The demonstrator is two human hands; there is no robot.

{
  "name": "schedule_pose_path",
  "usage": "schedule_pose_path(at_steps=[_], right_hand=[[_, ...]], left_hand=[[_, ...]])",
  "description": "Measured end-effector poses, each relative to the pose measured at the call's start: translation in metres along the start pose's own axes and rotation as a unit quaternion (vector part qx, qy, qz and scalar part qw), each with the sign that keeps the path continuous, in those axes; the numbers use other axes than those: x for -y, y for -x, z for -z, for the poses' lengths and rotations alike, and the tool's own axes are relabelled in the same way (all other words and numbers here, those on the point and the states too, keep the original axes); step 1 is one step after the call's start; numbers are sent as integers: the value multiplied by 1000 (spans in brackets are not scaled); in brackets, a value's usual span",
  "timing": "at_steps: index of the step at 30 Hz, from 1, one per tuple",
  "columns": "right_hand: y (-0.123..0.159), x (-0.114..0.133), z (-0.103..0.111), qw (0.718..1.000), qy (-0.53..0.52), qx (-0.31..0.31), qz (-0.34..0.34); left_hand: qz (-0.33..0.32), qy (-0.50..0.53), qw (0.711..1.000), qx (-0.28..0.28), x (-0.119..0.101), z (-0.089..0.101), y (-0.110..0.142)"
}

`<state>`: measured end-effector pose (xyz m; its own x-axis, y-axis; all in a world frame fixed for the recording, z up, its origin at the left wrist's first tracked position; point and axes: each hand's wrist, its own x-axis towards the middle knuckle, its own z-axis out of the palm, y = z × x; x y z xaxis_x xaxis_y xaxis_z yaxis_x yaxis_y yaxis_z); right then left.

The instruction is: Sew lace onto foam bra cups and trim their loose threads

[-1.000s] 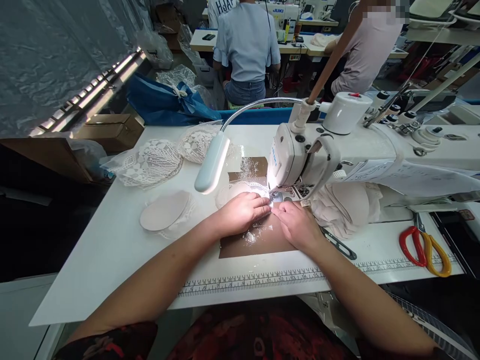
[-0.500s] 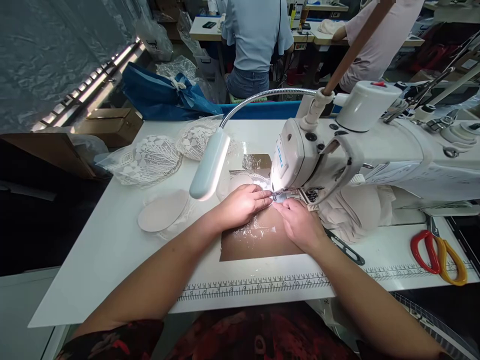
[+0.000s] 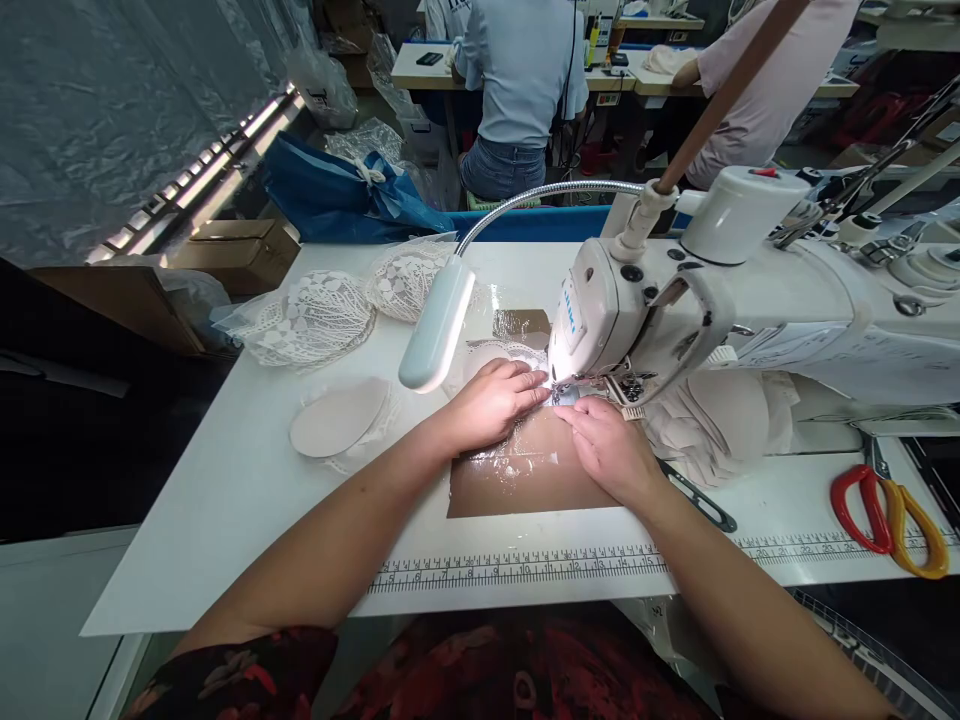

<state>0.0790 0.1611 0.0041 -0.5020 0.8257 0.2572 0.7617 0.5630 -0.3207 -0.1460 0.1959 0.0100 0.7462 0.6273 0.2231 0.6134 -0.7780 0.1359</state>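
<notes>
left hand (image 3: 491, 408): palm down, fingers (image 3: 531, 399) stretched toward the other hand
right hand (image 3: 613, 455): index finger (image 3: 573, 414) forward, rest partly hidden
forearms (image 3: 367, 520): bare, angled inward, hands near each other

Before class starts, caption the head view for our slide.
Left hand on pale fabric, right hand close by, at a sewing machine beside a lamp.

Tally by kind:
Left hand (image 3: 499, 405) plus right hand (image 3: 615, 452), 2; foreground sewing machine (image 3: 596, 310), 1; lamp (image 3: 437, 325), 1; scissors (image 3: 875, 508), 1 pair; lace cups (image 3: 321, 315), 2; co-workers (image 3: 526, 80), at least 2; pads (image 3: 739, 408) piled at right, uncountable.
</notes>
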Motion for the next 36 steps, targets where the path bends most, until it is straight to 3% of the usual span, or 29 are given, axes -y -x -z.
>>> schedule_pose_path(at_steps=[10, 18, 28, 36], right_hand=[[1, 1, 9, 999, -47, -9, -5], [3, 0, 10, 998, -59, -11, -15], [5, -1, 5, 999, -28, 9, 21], [1, 3, 1, 998, 49, 3, 38]], left_hand=[[91, -56, 992, 69, -29, 24, 11], [51, 7, 998, 23, -35, 15, 10], [-13, -2, 999, 40, -31, 13, 11], [-1, 0, 998, 58, -30, 11, 9]])
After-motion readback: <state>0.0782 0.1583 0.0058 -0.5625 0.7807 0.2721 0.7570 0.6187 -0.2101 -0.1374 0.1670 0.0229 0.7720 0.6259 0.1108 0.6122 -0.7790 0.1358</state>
